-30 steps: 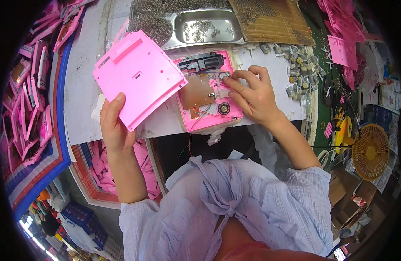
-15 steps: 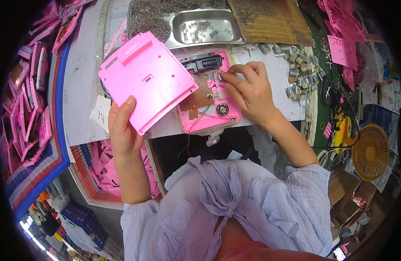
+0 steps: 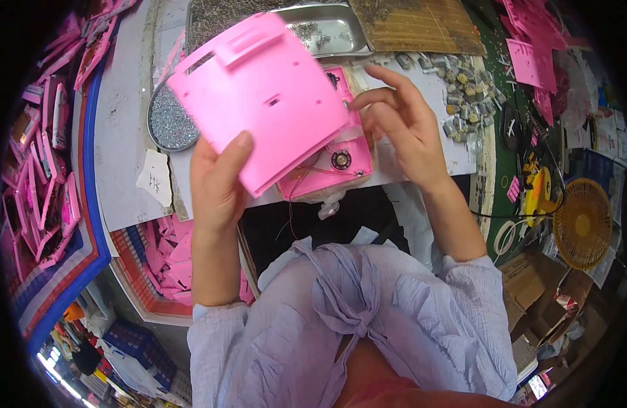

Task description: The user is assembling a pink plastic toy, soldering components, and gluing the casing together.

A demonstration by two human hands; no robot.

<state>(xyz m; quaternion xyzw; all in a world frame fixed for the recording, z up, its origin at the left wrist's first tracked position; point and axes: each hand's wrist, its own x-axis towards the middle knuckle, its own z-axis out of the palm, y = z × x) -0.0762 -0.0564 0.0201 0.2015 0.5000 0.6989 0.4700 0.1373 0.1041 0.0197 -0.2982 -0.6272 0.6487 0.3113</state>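
Observation:
My left hand is closed on the lower left edge of a pink plastic cover, thumb on its face. The cover is held tilted above a pink housing and hides much of it. A small round speaker and thin wires show in the housing's near part. To the right of the cover, my right hand has its index finger raised and the other fingers bent. Its fingers are apart, with nothing visible between them.
At the back stand a metal tray and a brown board with screws. Small metal motors lie at the right. A round dish of tiny metal parts sits at the left. Pink parts are piled far left; a yellow fan stands right.
My left hand has moved the cover right and away from me, over the housing. My right hand has lifted off the housing's inside parts, and its fingers have spread.

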